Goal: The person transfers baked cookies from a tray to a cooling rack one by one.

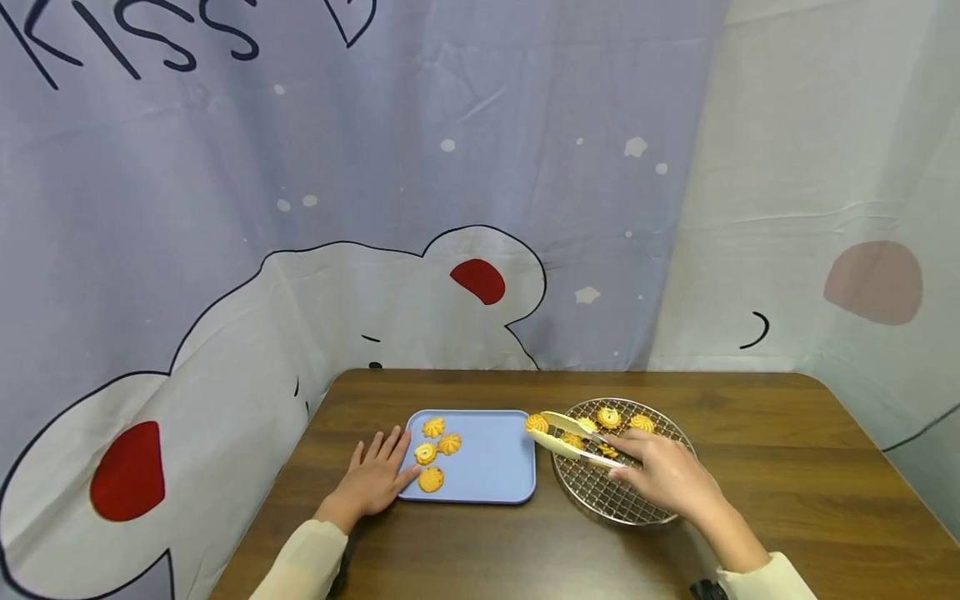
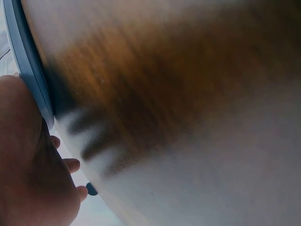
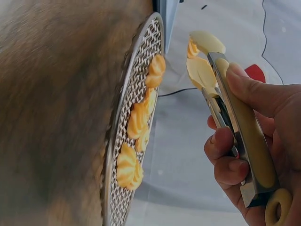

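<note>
- Four cookies (image 1: 450,443) lie along the left side of the blue tray (image 1: 483,467) on the table (image 1: 487,550).
- Right hand (image 1: 671,477): grip clamped round the tongs (image 3: 244,127), which pinch one swirled cookie (image 1: 536,422) near the tray's far right corner.
- Left hand (image 1: 375,475): fingers spread apart, touching the tray's left edge.
- More cookies rest on the round wire rack (image 1: 607,497).

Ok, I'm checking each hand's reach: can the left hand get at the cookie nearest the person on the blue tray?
Probably yes: the left hand rests at the left edge of the blue tray, thumb beside that cookie, with nothing visible between them.
</note>
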Demonstrator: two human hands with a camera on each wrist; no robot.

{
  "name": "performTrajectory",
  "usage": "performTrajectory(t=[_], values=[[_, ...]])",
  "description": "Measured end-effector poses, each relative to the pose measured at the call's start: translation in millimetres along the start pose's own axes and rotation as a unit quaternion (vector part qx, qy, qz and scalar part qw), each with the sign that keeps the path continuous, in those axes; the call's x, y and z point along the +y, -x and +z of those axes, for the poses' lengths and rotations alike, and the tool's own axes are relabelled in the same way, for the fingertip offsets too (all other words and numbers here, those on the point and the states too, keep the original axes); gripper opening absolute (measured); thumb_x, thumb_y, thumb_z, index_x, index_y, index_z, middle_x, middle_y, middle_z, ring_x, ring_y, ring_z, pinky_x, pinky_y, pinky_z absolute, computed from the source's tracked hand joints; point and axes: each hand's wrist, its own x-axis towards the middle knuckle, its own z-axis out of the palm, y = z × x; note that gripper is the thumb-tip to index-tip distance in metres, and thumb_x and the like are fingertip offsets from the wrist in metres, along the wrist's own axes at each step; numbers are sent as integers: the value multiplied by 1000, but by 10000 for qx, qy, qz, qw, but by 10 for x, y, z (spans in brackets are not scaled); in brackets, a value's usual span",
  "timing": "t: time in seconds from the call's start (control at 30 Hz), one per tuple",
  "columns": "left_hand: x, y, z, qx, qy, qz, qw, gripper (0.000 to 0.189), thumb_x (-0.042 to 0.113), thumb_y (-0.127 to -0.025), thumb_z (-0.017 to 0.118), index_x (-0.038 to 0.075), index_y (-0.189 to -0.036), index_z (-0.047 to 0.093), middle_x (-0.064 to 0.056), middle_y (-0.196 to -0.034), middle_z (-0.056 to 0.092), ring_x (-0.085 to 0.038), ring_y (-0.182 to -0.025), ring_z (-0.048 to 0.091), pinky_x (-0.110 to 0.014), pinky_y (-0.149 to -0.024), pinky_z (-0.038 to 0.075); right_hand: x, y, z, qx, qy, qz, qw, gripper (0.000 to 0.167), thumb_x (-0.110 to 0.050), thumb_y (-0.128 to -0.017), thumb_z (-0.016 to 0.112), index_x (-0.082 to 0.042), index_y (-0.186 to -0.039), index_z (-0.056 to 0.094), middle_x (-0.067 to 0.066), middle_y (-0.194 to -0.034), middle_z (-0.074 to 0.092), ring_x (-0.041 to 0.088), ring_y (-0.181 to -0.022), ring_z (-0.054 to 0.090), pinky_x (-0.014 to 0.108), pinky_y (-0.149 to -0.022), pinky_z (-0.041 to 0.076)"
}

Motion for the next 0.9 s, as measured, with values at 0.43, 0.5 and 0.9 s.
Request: performTrajectory(t=[0.43, 0.5, 0.9], values=[[31, 34, -35, 30, 11, 17, 10000, 73, 54, -107, 36, 7, -162, 23, -19, -167, 19, -49, -152, 14, -70, -117, 4, 85, 291, -163, 233, 101, 121, 9996, 50, -31, -79, 86, -12, -123, 74, 10, -121, 72, 35, -100, 71, 52, -82, 57], [29, 32, -27, 33, 17, 19, 10000, 74, 54, -107, 36, 7, -162, 23, -19, -167, 19, -49, -152, 14, -70, -117, 4, 100, 335, -175, 220, 108, 162, 9996, 49, -31, -79, 86, -12, -123, 75, 10, -121, 71, 36, -100, 72, 52, -81, 57], [-13, 3, 26, 98, 23, 46, 9999, 75, 56, -106, 36, 9, -162, 22, -18, -167, 19, -49, -152, 14, -70, -117, 4, 124, 530, -202, 246, 165, 284, 9992, 50, -31, -77, 87, -12, -121, 75, 10, -121, 72, 34, -98, 72, 52, -80, 58]])
